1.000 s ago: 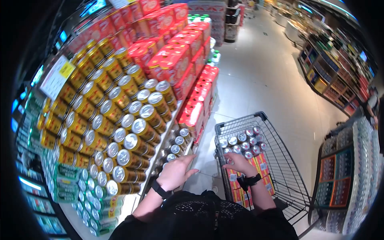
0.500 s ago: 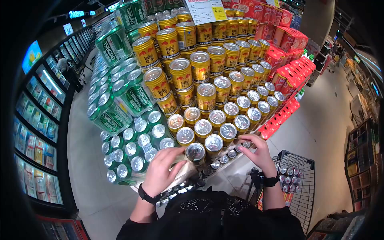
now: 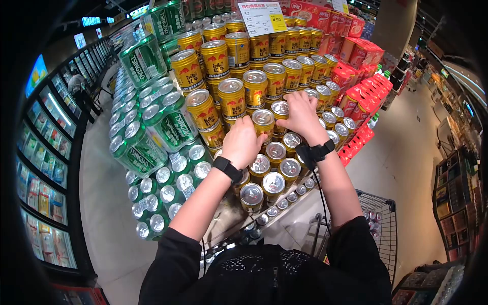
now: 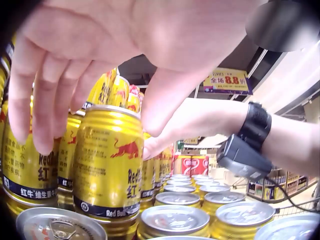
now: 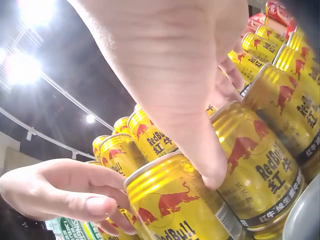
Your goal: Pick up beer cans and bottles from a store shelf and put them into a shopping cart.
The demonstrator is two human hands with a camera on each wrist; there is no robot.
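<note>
Rows of gold Red Bull cans stand stacked before me. My left hand (image 3: 241, 142) reaches to a gold can (image 3: 263, 118), thumb on one side and fingers on the other. In the left wrist view, that can (image 4: 110, 165) stands upright, the thumb beside its rim and the fingers hanging spread past its left side. My right hand (image 3: 303, 119) is at the neighbouring can (image 3: 280, 109). The right wrist view shows the right thumb (image 5: 214, 170) straight against this can (image 5: 260, 175), most fingers hidden behind it; I cannot tell whether they grip.
Green Tsingtao beer packs (image 3: 170, 122) stand at the left of the stack, red cartons (image 3: 363, 94) at its right. A price sign (image 3: 262, 18) rises above the cans. A wire shopping cart (image 3: 384, 234) holding cans is at my right. Glass-door fridges (image 3: 53, 203) line the far left.
The view has swung from the cart to the can stack. Both hands have moved from the near edge forward and up to gold cans farther in.
</note>
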